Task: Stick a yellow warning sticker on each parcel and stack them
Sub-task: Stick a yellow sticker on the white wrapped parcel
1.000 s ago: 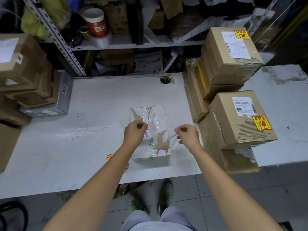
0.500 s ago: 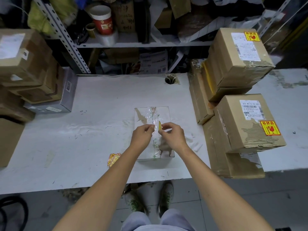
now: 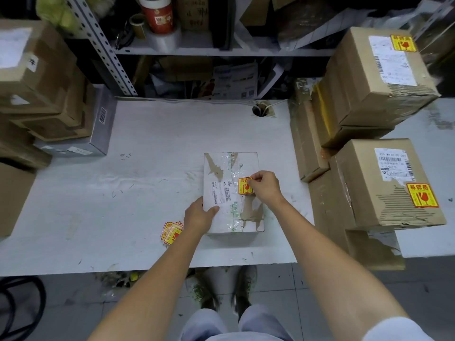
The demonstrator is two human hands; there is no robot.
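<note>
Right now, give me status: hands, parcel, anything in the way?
Left hand grips parcel corner. Right hand pinches sticker against parcel top. Nothing in the way; spare stickers lie beside left hand.

A person is standing at a white table point(image 3: 147, 193) with a white parcel point(image 3: 231, 166) lying flat on it. The left hand point(image 3: 199, 215) is gripping the parcel's near left corner. The right hand point(image 3: 266, 188) is pinching a yellow sticker point(image 3: 244, 187) against the parcel's top, beside its label. A pile of stickers point(image 3: 172, 231) is lying just left of the left hand. Stickered boxes point(image 3: 384, 185) are sitting stacked at the right.
</note>
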